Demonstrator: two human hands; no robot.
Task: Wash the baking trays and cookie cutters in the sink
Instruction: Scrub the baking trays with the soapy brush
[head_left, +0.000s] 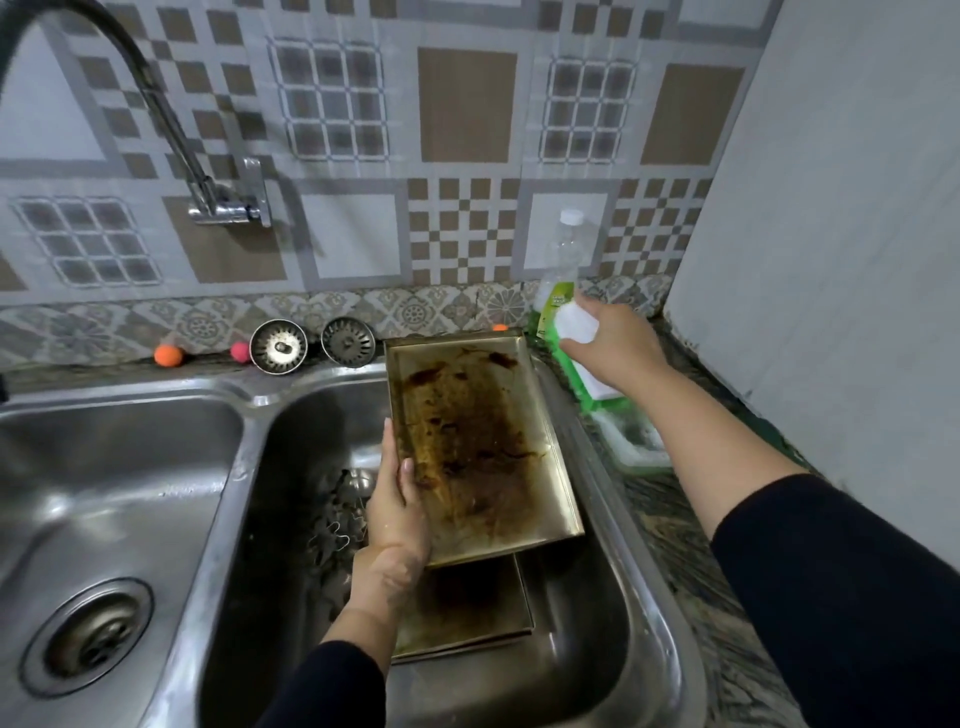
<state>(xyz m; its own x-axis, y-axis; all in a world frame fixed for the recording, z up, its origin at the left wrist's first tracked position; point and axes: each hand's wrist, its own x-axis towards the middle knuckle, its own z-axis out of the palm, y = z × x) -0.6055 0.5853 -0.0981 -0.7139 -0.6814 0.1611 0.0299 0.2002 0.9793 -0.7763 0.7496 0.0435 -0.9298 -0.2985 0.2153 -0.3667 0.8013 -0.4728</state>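
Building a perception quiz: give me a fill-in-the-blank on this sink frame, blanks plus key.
1. The left hand holds the stained baking tray over the ____ basin of the sink.
2. The right hand grips a white ____.
3. A second tray lies ____ the held one.
4. Two sink strainers lean against the ____.

Missing words: right; sponge; under; wall

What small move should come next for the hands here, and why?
Probably bring the sponge in the right hand over to the stained tray. The left hand holds that tray tilted over the sink, its burnt brown residue unscrubbed.
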